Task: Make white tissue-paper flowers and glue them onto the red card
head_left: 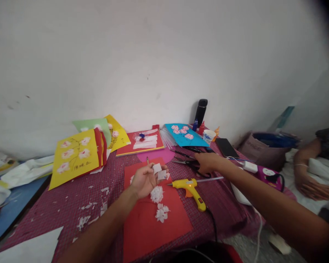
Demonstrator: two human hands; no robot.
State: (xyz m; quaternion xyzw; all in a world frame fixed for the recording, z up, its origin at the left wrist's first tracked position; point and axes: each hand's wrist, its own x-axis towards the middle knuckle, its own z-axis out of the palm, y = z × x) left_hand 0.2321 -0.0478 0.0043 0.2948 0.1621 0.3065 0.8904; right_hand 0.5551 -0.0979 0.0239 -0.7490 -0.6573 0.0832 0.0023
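Note:
My left hand (146, 179) is palm up over a red sheet of card (164, 241), its fingers curled round small white paper pieces (161, 175). To the right, my right hand (207, 162) is at the black handles of a pair of scissors (192, 164), fingers bent down onto them. The blades point left. A crumpled white paper flower (157, 194) lies on the red card just below my left hand, and a second paper flower (162, 213) is nearer me. Between my forearms rests a yellow glue gun (190, 186), nozzle to the left, with a glue stick out of its back.
Yellow cards with pink flowers (74, 155) lean at the left. Paper scraps (83, 222) litter the checked cloth. At the back are a blue card (185, 135), a black bottle (201, 111), paint bottles and a cup (208, 136). A phone (227, 147) lies right; another person's hands (315, 188) rest beyond.

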